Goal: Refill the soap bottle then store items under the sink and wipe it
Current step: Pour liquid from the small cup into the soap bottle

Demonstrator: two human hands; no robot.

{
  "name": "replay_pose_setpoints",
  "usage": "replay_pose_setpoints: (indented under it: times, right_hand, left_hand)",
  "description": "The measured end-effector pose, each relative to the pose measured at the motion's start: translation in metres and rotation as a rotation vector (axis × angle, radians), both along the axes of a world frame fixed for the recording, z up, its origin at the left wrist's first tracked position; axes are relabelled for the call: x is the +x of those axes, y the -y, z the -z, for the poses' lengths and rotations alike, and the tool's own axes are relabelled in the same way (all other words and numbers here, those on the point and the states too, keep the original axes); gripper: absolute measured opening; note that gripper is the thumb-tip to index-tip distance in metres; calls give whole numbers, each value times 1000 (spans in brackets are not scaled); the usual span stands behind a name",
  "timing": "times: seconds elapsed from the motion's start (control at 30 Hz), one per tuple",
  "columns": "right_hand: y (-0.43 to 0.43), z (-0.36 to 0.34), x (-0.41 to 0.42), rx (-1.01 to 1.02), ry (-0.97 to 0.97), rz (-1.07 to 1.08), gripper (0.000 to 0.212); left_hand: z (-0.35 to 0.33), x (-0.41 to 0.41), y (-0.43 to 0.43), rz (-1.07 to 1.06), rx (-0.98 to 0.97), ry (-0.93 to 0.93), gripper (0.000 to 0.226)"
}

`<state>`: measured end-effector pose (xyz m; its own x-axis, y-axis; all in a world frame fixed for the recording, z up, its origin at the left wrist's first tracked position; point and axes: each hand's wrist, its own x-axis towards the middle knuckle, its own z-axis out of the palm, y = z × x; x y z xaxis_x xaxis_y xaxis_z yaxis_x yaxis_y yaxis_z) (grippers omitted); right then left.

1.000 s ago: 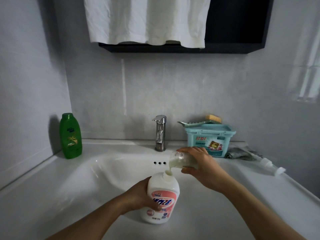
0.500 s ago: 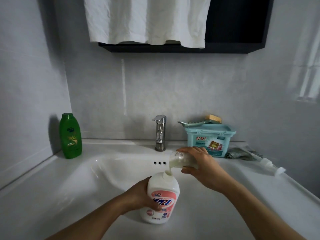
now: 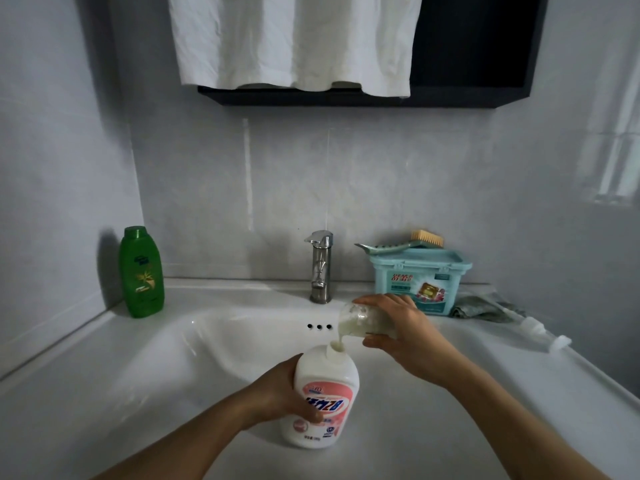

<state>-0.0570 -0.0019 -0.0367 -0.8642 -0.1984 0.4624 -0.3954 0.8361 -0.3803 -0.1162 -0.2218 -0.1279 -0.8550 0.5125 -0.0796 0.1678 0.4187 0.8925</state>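
A white soap bottle (image 3: 323, 379) with a pink label stands uncapped on the front rim of the white sink (image 3: 207, 341). My left hand (image 3: 277, 393) grips its side. My right hand (image 3: 405, 330) holds a small clear bottle (image 3: 356, 318) tipped on its side just above the white bottle's neck. A thin white stream of soap runs from its mouth into the opening. A white pump cap (image 3: 540, 332) lies on the counter at the right.
A green bottle (image 3: 141, 271) stands at the back left corner. A steel tap (image 3: 321, 266) rises behind the basin. A teal lidded box (image 3: 420, 284) with a brush (image 3: 401, 244) on top sits at the back right, a grey-green cloth (image 3: 485, 308) beside it. A white towel (image 3: 294, 39) hangs above.
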Motion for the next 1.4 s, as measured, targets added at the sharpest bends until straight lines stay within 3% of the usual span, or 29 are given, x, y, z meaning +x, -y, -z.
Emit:
replay_pose_setpoints:
  times: [1.4]
  right_hand:
    - [0, 2, -2, 6, -4, -8, 56]
  left_hand:
    - [-1, 1, -1, 1, -5, -4, 70]
